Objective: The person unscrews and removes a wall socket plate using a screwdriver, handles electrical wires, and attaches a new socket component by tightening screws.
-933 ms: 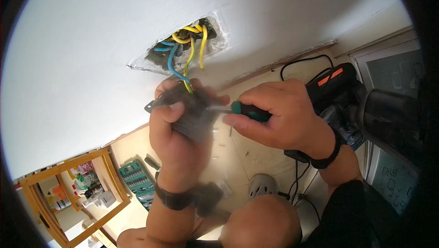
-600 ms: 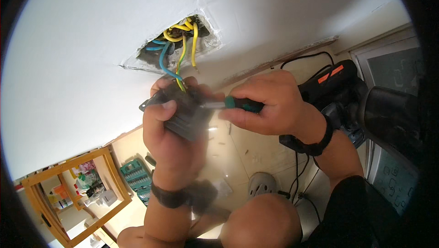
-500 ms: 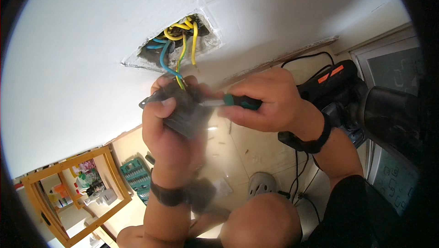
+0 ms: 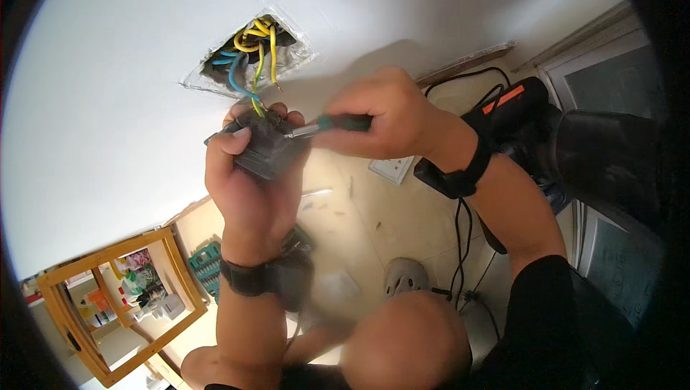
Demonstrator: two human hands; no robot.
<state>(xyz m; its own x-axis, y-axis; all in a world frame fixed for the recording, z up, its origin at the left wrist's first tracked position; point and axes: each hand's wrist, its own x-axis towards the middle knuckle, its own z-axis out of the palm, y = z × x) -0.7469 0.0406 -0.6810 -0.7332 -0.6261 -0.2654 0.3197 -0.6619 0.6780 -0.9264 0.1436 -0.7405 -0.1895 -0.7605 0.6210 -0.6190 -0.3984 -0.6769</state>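
My left hand (image 4: pixel 251 196) is closed around a dark grey wall socket (image 4: pixel 266 160), its back tilted toward me and the thumb pressing on its face. In my right hand (image 4: pixel 392 113) is a screwdriver (image 4: pixel 336 123) with a green and black handle; its tip touches or nearly touches the socket near the wire entries. A blue wire (image 4: pixel 233 77) and a yellow-green wire (image 4: pixel 258 77) run from the square wall recess (image 4: pixel 289 43) down to the socket. Beside them hangs a yellow wire (image 4: pixel 273 59) with a bare end, apart from the socket. My right fingertips are blurred.
On the floor lie a white socket plate (image 4: pixel 390 168), a green tool case (image 4: pixel 204 268) and black cables (image 4: pixel 460 235). A black bag with an orange strip (image 4: pixel 521 106) stands right. A wooden-framed cabinet (image 4: pixel 190 275) is at lower left; my shoe (image 4: pixel 406 275) is below.
Both hands, the socket and the screwdriver appear further left and up in the picture, while the whole view has shifted. The white socket plate on the floor has come into sight.
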